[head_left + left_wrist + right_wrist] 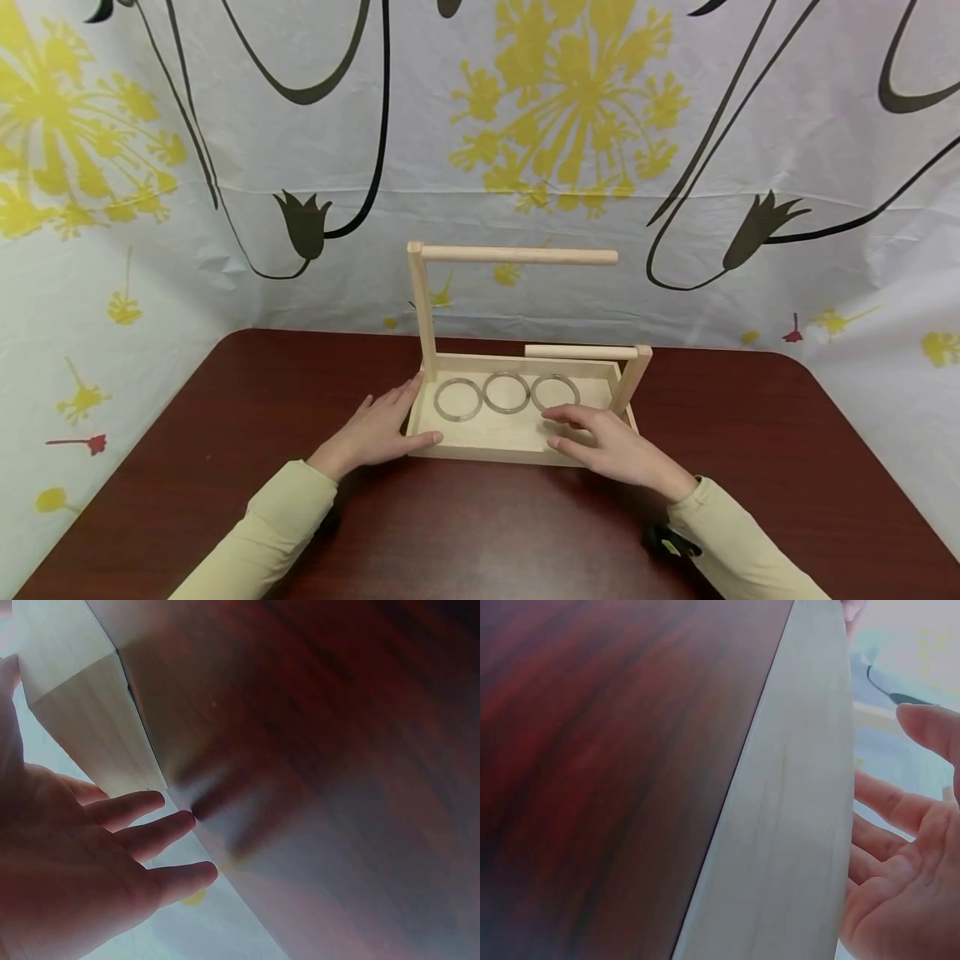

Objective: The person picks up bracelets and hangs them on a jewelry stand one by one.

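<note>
A shallow wooden tray [487,456] lies across the table. On its floor, three thin translucent rings are in a row: a left ring [458,420], a middle ring [506,412] and a right ring [556,376]. My left hand [382,425] is at the tray's left end, fingers spread along the side and thumb over the front rim. In the left wrist view its fingers [161,832] are extended beside the tray's corner. Over the tray's right part hovers my right hand [618,446], thumb and forefinger apart. Its fingertips overlap the right ring's lower edge.
A tall post [422,317] at the tray's left end carries a long horizontal rod [517,254]. The shorter right post [632,379] has a low rod [581,352] pointing left. Around them is a dark red-brown table [510,533], with a patterned curtain [480,167] behind it.
</note>
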A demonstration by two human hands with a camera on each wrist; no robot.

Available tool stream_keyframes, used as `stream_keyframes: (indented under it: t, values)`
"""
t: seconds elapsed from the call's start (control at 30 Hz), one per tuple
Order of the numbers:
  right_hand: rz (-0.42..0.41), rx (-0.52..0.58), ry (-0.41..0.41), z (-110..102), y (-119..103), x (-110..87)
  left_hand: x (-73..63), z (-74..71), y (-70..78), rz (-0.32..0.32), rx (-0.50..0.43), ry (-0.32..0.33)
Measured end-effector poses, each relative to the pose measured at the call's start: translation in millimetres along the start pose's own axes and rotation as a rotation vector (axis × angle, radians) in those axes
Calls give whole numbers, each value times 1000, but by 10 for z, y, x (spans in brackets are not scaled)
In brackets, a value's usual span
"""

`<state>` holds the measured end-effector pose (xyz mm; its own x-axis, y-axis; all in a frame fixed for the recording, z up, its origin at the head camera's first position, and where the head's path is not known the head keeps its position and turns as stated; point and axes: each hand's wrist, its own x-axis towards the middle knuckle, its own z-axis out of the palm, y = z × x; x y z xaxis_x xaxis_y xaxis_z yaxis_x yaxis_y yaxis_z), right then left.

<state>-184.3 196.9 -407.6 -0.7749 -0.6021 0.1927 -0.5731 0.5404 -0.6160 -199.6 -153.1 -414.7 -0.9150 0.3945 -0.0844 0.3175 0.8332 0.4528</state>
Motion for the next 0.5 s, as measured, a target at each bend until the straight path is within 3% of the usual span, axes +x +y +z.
stream_keyframes:
  t: [0.5]
  values:
    - [9,-5,-3,177,-260,331,6,9,-19,6,-1,5]
